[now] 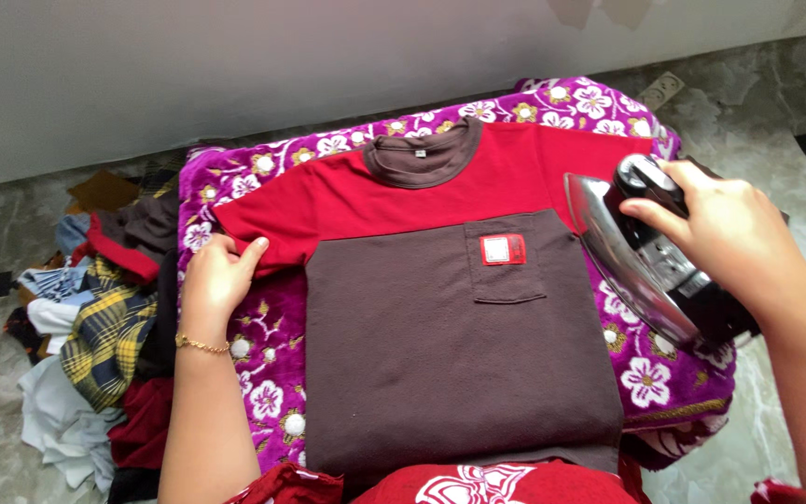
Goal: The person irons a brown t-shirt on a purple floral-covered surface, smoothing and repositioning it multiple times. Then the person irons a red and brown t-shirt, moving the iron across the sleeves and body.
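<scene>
Hands at work over a red and brown T-shirt (440, 308) spread flat, front up, on a purple blanket (263, 373) patterned with white flowers, laid on a grey marble floor (776, 103) beside a pale wall. The left hand (216, 280), a thin gold bracelet (201, 345) at its wrist, presses on the shirt's red left-hand sleeve, its fingers (252, 250) curled together and pinching the sleeve's edge. The right hand (729, 229) is wrapped around the black handle of an electric iron (650, 257), fingers clamped on it; the iron is tipped on its side at the blanket's right edge, just beside the shirt, its shiny soleplate turned toward the garment and apart from the cloth. A small square label (502, 249), red with a white centre, sits at the top of the brown chest pocket (506, 266), right of the shirt's middle. The brown collar (422, 154) points toward the wall. A heap of clothes (95, 336), among them a yellow and navy plaid piece, lies on the floor to the left of the blanket. Red cloth with white print (478, 485) fills the bottom edge of the view.
</scene>
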